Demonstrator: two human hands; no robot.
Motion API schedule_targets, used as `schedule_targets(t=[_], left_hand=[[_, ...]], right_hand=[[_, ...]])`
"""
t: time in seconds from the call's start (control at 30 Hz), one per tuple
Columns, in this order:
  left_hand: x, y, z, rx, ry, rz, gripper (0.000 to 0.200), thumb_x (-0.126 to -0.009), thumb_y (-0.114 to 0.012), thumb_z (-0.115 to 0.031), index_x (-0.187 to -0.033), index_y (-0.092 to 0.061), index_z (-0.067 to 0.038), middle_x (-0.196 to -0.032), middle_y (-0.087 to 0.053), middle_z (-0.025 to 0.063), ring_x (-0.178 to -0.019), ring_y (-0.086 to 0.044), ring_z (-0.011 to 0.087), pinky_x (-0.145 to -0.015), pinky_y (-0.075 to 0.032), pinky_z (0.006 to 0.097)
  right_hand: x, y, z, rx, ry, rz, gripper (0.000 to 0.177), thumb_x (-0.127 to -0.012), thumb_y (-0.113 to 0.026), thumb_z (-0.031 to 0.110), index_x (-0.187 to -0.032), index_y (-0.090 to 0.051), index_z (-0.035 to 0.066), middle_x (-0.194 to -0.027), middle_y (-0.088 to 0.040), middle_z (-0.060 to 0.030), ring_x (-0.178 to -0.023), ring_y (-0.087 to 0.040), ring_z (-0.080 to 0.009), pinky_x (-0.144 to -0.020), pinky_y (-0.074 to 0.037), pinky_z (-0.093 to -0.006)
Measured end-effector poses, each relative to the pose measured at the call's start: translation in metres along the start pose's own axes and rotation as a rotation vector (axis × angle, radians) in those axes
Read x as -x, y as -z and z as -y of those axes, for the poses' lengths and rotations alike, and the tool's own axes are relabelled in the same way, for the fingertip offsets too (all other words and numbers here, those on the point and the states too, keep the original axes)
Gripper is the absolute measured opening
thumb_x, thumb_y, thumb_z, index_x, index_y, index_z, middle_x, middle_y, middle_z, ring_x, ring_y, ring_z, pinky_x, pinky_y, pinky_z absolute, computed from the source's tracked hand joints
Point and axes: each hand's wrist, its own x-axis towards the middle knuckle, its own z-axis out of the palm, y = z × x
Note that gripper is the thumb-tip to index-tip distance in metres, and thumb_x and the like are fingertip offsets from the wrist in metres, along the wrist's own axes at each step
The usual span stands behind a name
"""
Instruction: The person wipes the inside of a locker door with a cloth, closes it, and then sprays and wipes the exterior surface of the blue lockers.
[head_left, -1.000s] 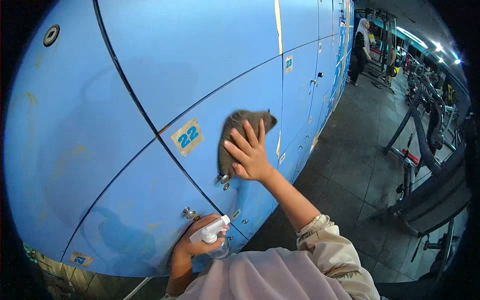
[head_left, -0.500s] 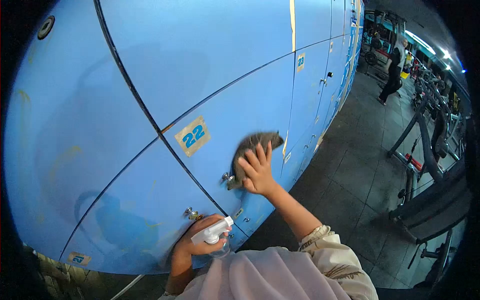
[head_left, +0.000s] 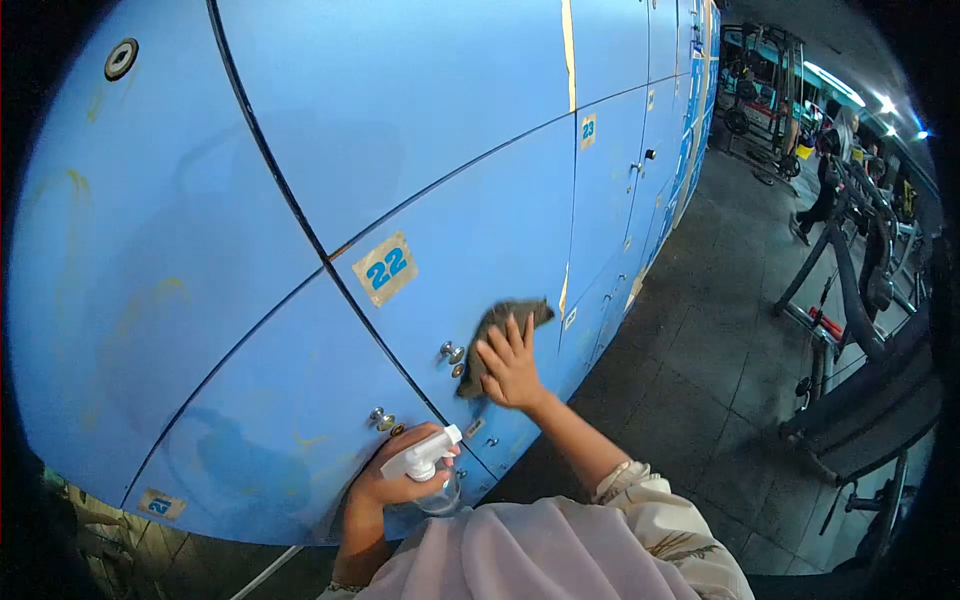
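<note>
My right hand (head_left: 510, 365) holds a dark grey-brown cloth (head_left: 518, 312) pressed against the blue locker door marked 22 (head_left: 470, 240), its fingers laid over the fabric. Just left of the cloth are a round metal knob (head_left: 450, 352) and a small lock on that door. Lower down, my left hand (head_left: 385, 480) grips a clear spray bottle with a white trigger head (head_left: 425, 455). The bottle is close to the lower door, near another metal knob (head_left: 380, 418). Part of the left hand's fingers is hidden behind the spray head.
More blue lockers (head_left: 610, 190) run off to the right, one marked 23. Dark gym machines (head_left: 870, 390) stand on the right of the tiled floor (head_left: 690, 400). A person (head_left: 828, 175) is farther back among the equipment. A number 21 label (head_left: 160, 504) is at lower left.
My right hand and the cloth have slid down the door, uncovering the lock below the knob. My left hand keeps the spray bottle almost in place. The person in the background has moved right.
</note>
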Motion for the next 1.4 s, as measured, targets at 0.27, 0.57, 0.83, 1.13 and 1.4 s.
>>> schedule_targets(t=[0.27, 0.57, 0.83, 1.13, 1.4], left_hand=[[0.002, 0.000, 0.006, -0.025, -0.035, -0.021, 0.043, -0.071, -0.067, 0.006, -0.111, -0.052, -0.002, -0.101, -0.064, 0.0065, -0.085, -0.061, 0.0124, -0.076, -0.050, 0.0277], [0.000, 0.003, 0.002, -0.136, -0.030, 0.016, 0.042, -0.071, -0.067, 0.004, -0.110, -0.054, -0.002, -0.098, -0.063, 0.0053, -0.082, -0.061, 0.0119, -0.076, -0.050, 0.0273], [0.001, 0.001, 0.000, -0.017, 0.044, 0.009, 0.042, -0.072, -0.066, 0.004, -0.111, -0.053, -0.001, -0.099, -0.062, 0.0049, -0.085, -0.060, 0.0111, -0.077, -0.049, 0.0265], [0.002, 0.002, 0.002, -0.033, 0.040, 0.005, 0.043, -0.071, -0.067, 0.004, -0.111, -0.053, -0.002, -0.099, -0.063, 0.0041, -0.086, -0.060, 0.0114, -0.076, -0.050, 0.0271], [-0.001, 0.000, -0.005, -0.060, -0.010, 0.002, 0.041, -0.071, -0.067, 0.004, -0.110, -0.054, -0.003, -0.098, -0.063, 0.0042, -0.084, -0.061, 0.0116, -0.074, -0.050, 0.0268]], right_hand=[[-0.183, 0.067, 0.007, 0.063, 0.222, -0.127, 0.050, -0.080, -0.039, 0.027, -0.127, -0.057, 0.024, -0.139, -0.046, -0.0038, -0.134, -0.033, -0.0318, -0.110, -0.005, -0.0597], [-0.068, 0.020, -0.005, 0.010, 0.101, -0.106, 0.048, -0.081, -0.043, 0.029, -0.126, -0.057, 0.022, -0.136, -0.046, -0.0083, -0.134, -0.031, -0.0351, -0.108, -0.009, -0.0641], [0.083, -0.007, 0.034, -0.044, -0.154, 0.212, 0.052, -0.078, -0.057, 0.028, -0.128, -0.052, 0.015, -0.128, -0.047, -0.0137, -0.128, -0.033, -0.0392, -0.105, -0.014, -0.0671], [0.000, 0.012, 0.014, 0.026, -0.044, 0.131, 0.051, -0.082, -0.054, 0.027, -0.128, -0.048, 0.007, -0.140, -0.035, -0.0194, -0.135, -0.021, -0.0446, -0.106, -0.007, -0.0680], [-0.185, 0.067, 0.007, 0.061, 0.136, -0.150, 0.051, -0.080, -0.042, 0.025, -0.128, -0.055, 0.018, -0.140, -0.043, -0.0084, -0.134, -0.032, -0.0335, -0.109, -0.006, -0.0597]])
